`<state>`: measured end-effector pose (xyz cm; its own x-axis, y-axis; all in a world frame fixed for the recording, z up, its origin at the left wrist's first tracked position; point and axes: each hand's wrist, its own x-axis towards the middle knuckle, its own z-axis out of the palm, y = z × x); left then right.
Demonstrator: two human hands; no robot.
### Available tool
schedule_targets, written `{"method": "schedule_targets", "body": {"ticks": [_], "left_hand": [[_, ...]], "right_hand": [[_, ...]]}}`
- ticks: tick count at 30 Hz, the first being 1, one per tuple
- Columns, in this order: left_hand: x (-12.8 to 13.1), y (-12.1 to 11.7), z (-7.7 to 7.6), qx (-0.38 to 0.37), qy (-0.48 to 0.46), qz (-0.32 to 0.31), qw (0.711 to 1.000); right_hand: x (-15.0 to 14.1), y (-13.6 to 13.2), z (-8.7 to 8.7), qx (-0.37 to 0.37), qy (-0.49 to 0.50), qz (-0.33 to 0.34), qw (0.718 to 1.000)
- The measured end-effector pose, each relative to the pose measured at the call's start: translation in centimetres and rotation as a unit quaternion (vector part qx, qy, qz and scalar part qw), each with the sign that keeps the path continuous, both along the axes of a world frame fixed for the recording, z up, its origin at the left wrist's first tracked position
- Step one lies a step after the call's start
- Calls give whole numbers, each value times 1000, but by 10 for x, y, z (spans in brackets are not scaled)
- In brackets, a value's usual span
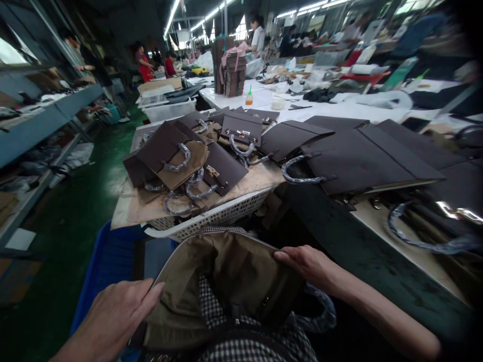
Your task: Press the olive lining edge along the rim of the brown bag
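Observation:
I hold a handbag (226, 286) open in front of me, its tan lining showing and a checked outer fabric along the bottom. My left hand (113, 317) grips the bag's left edge, fingers curled round the rim. My right hand (307, 266) holds the right rim, fingers pressed on the lining. A wrapped handle (320, 311) of the bag hangs below my right wrist.
A white plastic basket (219, 216) under cardboard carries several dark brown bags (188, 161) with wrapped handles. More brown bags (362, 156) lie on the long table to the right. A blue crate (109, 261) stands at lower left. Other workers stand far back along the aisle.

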<state>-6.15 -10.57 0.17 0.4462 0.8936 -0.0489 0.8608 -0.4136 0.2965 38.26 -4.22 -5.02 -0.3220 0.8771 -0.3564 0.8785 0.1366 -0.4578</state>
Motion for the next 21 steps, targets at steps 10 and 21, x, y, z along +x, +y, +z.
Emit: {"method": "schedule_targets", "body": {"ticks": [10, 21], "left_hand": [[73, 58, 117, 115, 244, -118, 956], [89, 87, 229, 258, -59, -22, 964]], "right_hand": [[-138, 45, 123, 395, 54, 276, 874], [-88, 81, 173, 291, 227, -31, 929]]}}
